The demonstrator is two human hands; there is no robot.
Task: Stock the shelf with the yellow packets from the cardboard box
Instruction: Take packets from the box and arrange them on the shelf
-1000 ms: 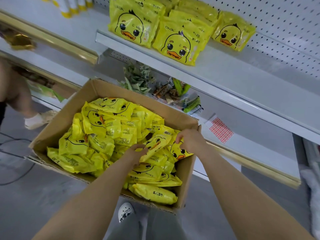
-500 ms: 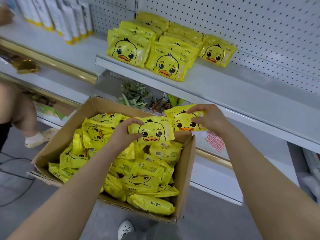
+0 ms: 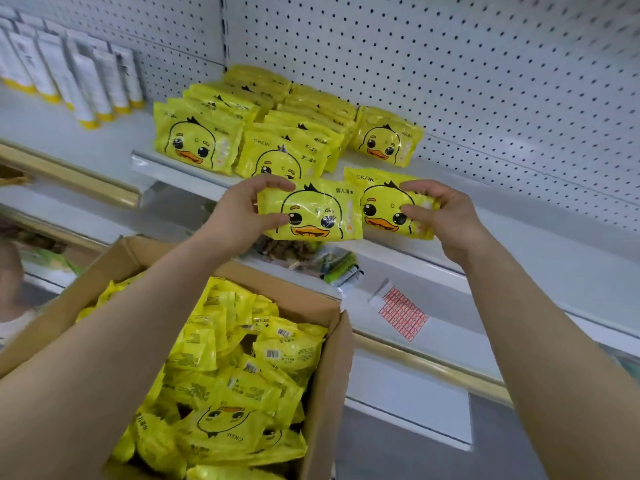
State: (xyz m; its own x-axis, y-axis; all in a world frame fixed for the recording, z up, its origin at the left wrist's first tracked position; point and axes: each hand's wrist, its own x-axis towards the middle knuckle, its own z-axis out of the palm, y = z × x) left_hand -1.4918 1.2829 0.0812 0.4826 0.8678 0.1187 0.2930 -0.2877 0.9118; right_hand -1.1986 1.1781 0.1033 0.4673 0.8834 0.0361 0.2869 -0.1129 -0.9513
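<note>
a: where are the packets he's stocking?

b: two are up in the air, just in front of the white shelf (image 3: 519, 216). the left hand (image 3: 239, 216) pinches the left packet (image 3: 311, 211) by its short edge, thumb under and fingers curled over the top. the right hand (image 3: 440, 211) grips the right packet (image 3: 382, 206) the same way, at its far end. the two packets overlap a little in the middle, duck faces turned to the camera

a: and on the shelf itself?

b: behind the held pair sit the stocked packets (image 3: 194, 140), in rows leaning back toward the white pegboard wall (image 3: 450, 64). one duck packet (image 3: 384, 142) stands alone at the right end of those rows. the shelf right of that is bare white board

a: anything left of the rows?

b: white tubes with yellow caps (image 3: 86, 81), upright on the neighbouring shelf, which has a gold front strip (image 3: 69, 174)

a: the box?

b: the cardboard box (image 3: 329, 393) is below the shelf, under both forearms, flaps open. it holds a loose heap of boxed packets (image 3: 242, 375), some face up, many showing barcodes

a: what's between box and shelf?

b: a lower shelf with mixed small goods (image 3: 332, 268), blurred, and right of the box a sheet of red labels (image 3: 403, 313). grey floor shows below that
</note>
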